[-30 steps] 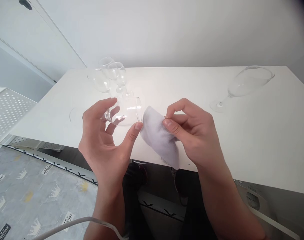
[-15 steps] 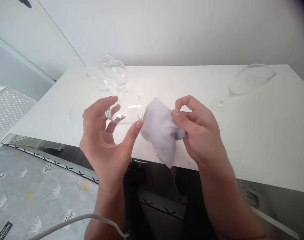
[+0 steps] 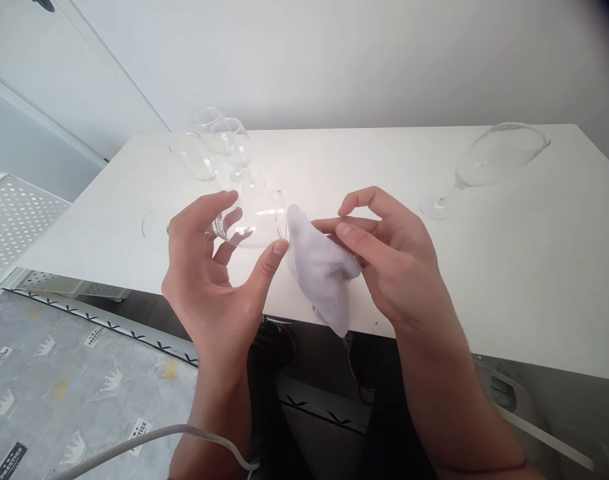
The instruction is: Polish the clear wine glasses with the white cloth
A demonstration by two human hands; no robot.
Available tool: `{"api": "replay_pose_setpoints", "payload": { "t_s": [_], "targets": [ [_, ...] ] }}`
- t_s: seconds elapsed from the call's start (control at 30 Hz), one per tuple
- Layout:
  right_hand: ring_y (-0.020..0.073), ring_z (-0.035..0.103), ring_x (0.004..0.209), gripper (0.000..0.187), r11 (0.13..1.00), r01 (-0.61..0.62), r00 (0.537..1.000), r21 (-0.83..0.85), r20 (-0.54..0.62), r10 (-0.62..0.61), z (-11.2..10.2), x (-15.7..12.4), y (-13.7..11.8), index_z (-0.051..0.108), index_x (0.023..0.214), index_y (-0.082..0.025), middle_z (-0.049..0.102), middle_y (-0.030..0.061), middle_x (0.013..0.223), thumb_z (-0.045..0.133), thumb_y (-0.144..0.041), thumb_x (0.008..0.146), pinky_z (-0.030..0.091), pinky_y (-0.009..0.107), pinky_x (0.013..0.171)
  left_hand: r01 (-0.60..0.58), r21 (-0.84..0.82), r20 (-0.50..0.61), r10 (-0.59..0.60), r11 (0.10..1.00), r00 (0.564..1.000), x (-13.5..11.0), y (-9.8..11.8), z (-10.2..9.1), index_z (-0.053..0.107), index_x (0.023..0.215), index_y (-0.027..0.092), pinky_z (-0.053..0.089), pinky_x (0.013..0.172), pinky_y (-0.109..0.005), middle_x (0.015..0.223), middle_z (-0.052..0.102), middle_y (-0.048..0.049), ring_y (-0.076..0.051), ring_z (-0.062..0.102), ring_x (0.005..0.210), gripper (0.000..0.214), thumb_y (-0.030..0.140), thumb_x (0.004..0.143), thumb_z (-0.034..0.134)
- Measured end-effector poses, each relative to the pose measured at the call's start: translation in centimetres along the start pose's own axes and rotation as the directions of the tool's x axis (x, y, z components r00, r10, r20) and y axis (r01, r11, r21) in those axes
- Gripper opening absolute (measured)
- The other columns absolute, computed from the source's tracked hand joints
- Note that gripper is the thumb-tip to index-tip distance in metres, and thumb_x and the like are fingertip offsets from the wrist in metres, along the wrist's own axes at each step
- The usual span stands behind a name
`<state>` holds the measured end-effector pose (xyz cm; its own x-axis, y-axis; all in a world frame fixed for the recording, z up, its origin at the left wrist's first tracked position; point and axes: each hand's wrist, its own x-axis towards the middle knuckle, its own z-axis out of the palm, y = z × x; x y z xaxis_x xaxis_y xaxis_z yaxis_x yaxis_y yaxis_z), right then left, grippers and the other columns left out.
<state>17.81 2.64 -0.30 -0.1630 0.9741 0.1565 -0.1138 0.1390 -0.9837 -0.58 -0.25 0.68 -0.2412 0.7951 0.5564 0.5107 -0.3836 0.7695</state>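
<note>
My left hand [image 3: 219,273] is closed around a clear stemmed glass [image 3: 257,217], tipped on its side with its mouth facing right. The thumb presses near the rim, and the stem is partly hidden behind the fingers. A pale white cloth [image 3: 321,270] hangs from my right hand [image 3: 389,257], just right of the glass rim. Index finger and thumb are near each other above the cloth, while another finger reaches behind it toward the glass. Both hands are above the white table [image 3: 484,280].
Several clear stemmed glasses [image 3: 229,143] stand at the back left. A larger stemmed glass [image 3: 504,157] is at the right. A white perforated basket [image 3: 19,220] stands left, near a patterned mattress [image 3: 84,387]. A pale cable [image 3: 159,433] crosses the lower left.
The cloth's upper corner has slipped from between my right thumb and index finger and folded down to the left. A right finger now stretches toward the glass. My left hand is nearly still.
</note>
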Motion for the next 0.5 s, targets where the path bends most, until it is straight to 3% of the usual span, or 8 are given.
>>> {"api": "replay_pose_setpoints", "payload": {
  "t_s": [0.17,0.3,0.5],
  "targets": [
    [0.023,0.075,0.091,0.021,0.998,-0.069,0.998,0.005,-0.009,0.069,0.4,-0.1,-0.6,0.059,0.097,-0.027,0.07,0.0013,0.084,0.068,-0.046,0.094,0.059,0.034,0.072,-0.03,-0.018,-0.001,0.03,0.999,1.0,0.0,-0.1,0.3,0.063,0.128,0.036,0.065,0.098,-0.047,0.138,0.059,-0.0035,-0.028,0.064,0.127,0.049,0.03,0.084,0.085],
    [0.0229,0.074,0.09,0.024,0.992,-0.124,0.992,0.015,0.011,0.123,0.6,-0.2,-1.1,0.061,0.099,-0.026,0.074,0.0028,0.094,0.075,-0.042,0.088,0.06,0.037,0.074,-0.042,-0.027,0.001,0.042,0.999,0.999,0.0,-0.1,0.3,0.064,0.126,0.036,0.065,0.096,-0.045,0.138,0.06,-0.0033,-0.028,0.064,0.127,0.049,0.026,0.083,0.086],
    [0.0229,0.072,0.094,0.017,0.981,-0.131,0.979,-0.142,0.136,0.15,-0.1,0.0,-1.3,0.07,0.103,-0.023,0.074,0.006,0.105,0.073,-0.031,0.088,0.06,0.039,0.081,-0.058,-0.054,0.011,0.058,0.997,0.998,0.1,-0.3,0.2,0.064,0.127,0.037,0.065,0.096,-0.045,0.138,0.06,-0.0028,-0.028,0.063,0.129,0.051,0.026,0.083,0.086]
  ]
}}
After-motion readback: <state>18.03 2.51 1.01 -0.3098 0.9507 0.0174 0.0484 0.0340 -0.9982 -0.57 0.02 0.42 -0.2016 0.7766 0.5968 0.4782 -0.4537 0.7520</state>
